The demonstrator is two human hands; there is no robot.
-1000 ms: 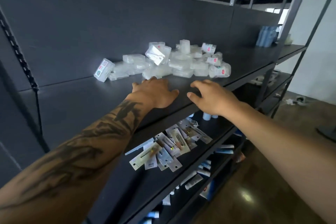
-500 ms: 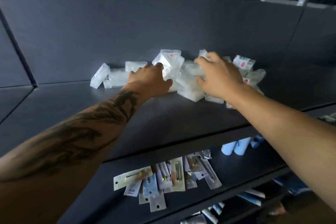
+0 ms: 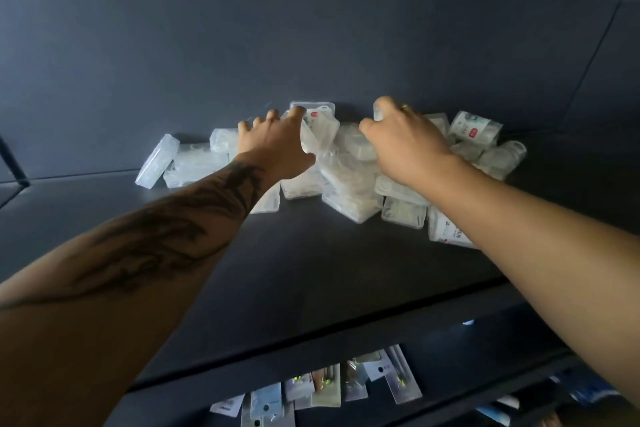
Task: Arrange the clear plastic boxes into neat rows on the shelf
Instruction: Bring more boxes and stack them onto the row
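Head view: both hands (left hand [image 3: 273,146], right hand [image 3: 403,142]) reach into heaped clear plastic boxes [image 3: 349,191].

Goods on the lower shelf

Flat blister packs [image 3: 346,388] lie on the lower shelf [image 3: 450,371]; blue packets [image 3: 585,395] sit right of them.

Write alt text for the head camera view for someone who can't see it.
Both hands reach into a jumbled pile of clear plastic boxes at the back of a dark shelf: the left hand grips a tilted box, and the right hand holds another. Carded packets lie on the shelf below.
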